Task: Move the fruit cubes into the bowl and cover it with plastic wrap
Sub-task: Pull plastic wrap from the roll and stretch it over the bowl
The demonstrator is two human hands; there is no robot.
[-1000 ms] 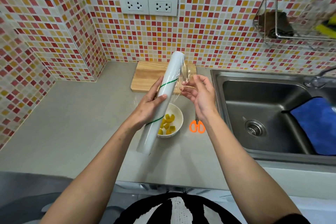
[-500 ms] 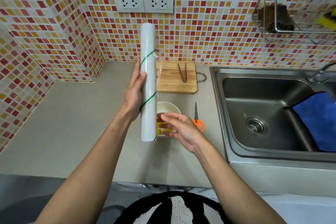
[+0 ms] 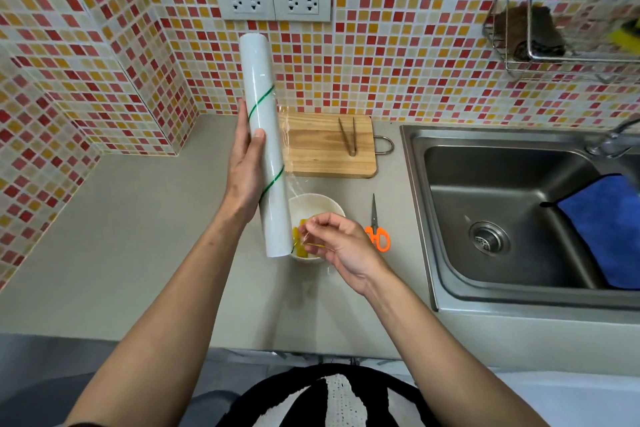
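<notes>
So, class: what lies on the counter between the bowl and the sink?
In the head view, only the orange-handled scissors lie between the bowl and the sink.

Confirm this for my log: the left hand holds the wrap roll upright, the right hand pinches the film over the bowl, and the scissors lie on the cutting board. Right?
Not quite. The scissors lie on the counter, right of the bowl; the cutting board carries tongs. The head view shows it. The left hand does hold the roll upright, and the right hand pinches the film.
</notes>
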